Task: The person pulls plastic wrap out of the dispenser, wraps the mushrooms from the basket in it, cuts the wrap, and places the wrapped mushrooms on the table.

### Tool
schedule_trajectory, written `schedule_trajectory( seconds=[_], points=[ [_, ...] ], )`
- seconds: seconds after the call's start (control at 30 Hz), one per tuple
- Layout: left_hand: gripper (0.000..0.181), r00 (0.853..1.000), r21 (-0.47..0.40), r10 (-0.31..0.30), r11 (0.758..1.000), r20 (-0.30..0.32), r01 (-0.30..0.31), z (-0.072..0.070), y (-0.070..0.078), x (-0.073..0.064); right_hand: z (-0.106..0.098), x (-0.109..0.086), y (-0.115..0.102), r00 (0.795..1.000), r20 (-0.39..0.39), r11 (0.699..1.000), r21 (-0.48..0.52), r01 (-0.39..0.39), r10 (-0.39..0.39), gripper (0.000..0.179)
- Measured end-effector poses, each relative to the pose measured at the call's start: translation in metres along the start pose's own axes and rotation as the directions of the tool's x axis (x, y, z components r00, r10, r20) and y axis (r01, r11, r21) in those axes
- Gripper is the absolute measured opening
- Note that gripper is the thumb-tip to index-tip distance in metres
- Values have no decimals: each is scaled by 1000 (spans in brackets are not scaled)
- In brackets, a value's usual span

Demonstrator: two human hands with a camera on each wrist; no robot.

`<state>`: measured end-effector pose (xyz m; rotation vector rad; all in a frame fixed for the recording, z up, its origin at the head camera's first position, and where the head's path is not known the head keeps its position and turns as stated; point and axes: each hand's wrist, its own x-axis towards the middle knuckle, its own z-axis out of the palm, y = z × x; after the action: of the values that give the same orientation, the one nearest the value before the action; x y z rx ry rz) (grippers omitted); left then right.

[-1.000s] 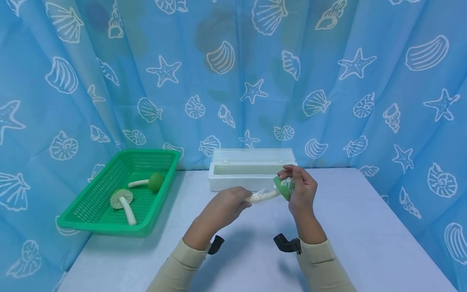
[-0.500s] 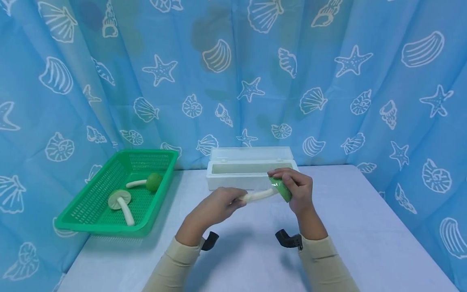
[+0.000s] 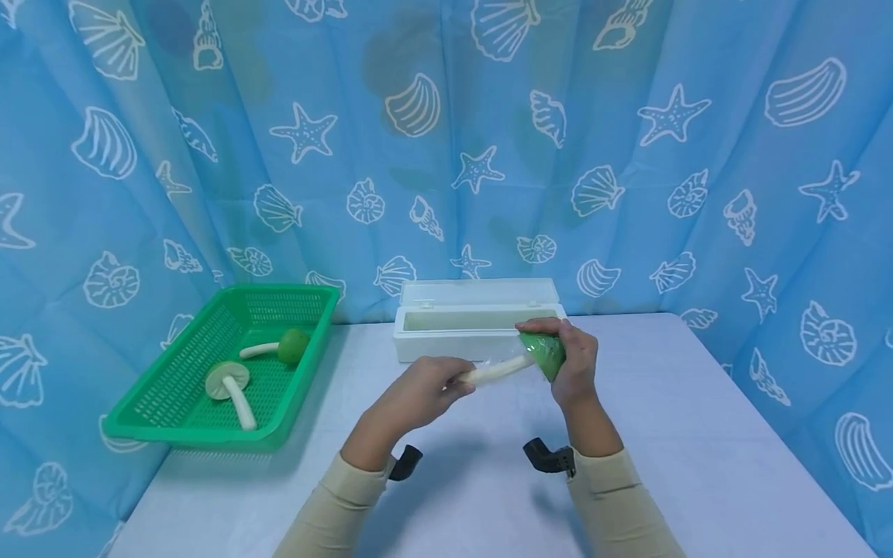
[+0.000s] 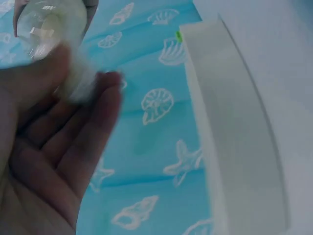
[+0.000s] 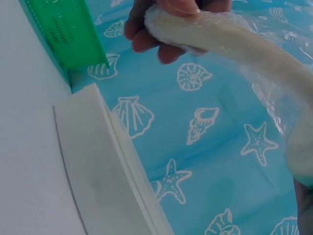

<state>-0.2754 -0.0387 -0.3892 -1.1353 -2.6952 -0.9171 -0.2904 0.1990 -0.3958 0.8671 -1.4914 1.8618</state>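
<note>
Slightly turned since 0.5 s ago, the green cap (image 3: 547, 356) of the mushroom (image 3: 504, 369) is gripped by the right hand (image 3: 577, 364). Its stem (image 5: 244, 43) is pinched by the left hand (image 3: 422, 391), above the table (image 3: 698, 434). Film (image 5: 269, 98) is left loose; wrapping is judged unfinished.

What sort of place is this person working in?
Hard to be sure, but it looks like a makeshift, curtained-off workspace rather than a real kitchen: a blue seashell curtain hangs behind a white table, and a green basket holds two mushroom-like items.
</note>
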Motion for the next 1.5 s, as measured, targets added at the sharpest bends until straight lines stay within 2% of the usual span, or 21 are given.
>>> schedule_trajectory(
  seconds=[0.07,0.13,0.2,0.27,0.33,0.4,0.47,0.57,0.6,0.67,0.8,0.87,0.93,1.0,1.07,1.1,1.17,1.27,1.33,1.43,1.5],
  points=[
    [20,999,-67,-23,998,-32,20,1,-5,1,-1,1,-4,997,7,991,103,-81,80,48],
    [21,996,-139,-56,989,-70,46,3,-9,3,-2,2,-7,980,-22,959,215,-187,196,54],
    [24,989,-187,-87,980,-121,63,5,-12,5,-2,1,-7,942,-77,911,291,-292,327,55],
    [27,972,-220,-127,972,-196,83,9,-13,8,-1,-2,-3,887,-122,863,324,-388,445,50],
    [30,944,-240,-168,966,-285,99,12,-14,10,3,-8,5,840,-131,832,283,-477,526,43],
    [30,909,-254,-192,962,-370,100,17,-14,12,9,-15,13,814,-98,812,201,-548,573,36],
    [31,881,-249,-197,964,-431,94,22,-14,13,17,-22,19,816,-58,817,93,-569,575,36],
    [31,865,-238,-171,969,-471,62,32,-14,15,28,-28,23,829,-49,830,-23,-558,556,44],
    [31,865,-229,-155,972,-477,49,35,-14,16,32,-29,23,833,-58,832,-49,-553,551,46],
    [31,866,-193,-124,981,-484,33,43,-13,17,38,-30,23,824,-87,821,-78,-566,560,50],
    [34,873,-66,-55,997,-484,26,53,-10,16,46,-30,22,777,-153,774,-91,-626,611,50],
    [38,886,4,-26,1000,-463,31,55,-9,15,45,-31,23,755,-178,752,-99,-651,631,48],
    [42,910,52,-15,998,-413,39,55,-10,14,41,-32,24,745,-195,738,-122,-664,638,47],
    [43,942,69,-30,996,-335,56,52,-14,14,32,-33,27,740,-204,726,-150,-671,641,47],
    [41,967,70,-76,993,-241,95,48,-19,14,22,-34,28,728,-212,706,-182,-685,652,47],
    [40,974,67,-104,991,-204,119,45,-22,14,15,-34,29,721,-216,692,-201,-693,659,47],
    [37,974,56,-161,984,-158,172,39,-31,14,1,-35,30,699,-220,658,-237,-715,681,46],
    [32,948,12,-262,963,-179,268,30,-49,12,-19,-36,29,671,-222,613,-278,-739,708,45],
    [32,915,-32,-333,942,-228,335,24,-62,10,-31,-38,26,658,-219,594,-293,-749,721,45],
    [31,840,-102,-445,894,-310,436,18,-79,8,-48,-40,22,648,-229,568,-330,-754,727,45],
    [32,788,-151,-500,865,-359,479,14,-88,8,-59,-41,18,644,-237,550,-359,-754,728,46]
  ],
)
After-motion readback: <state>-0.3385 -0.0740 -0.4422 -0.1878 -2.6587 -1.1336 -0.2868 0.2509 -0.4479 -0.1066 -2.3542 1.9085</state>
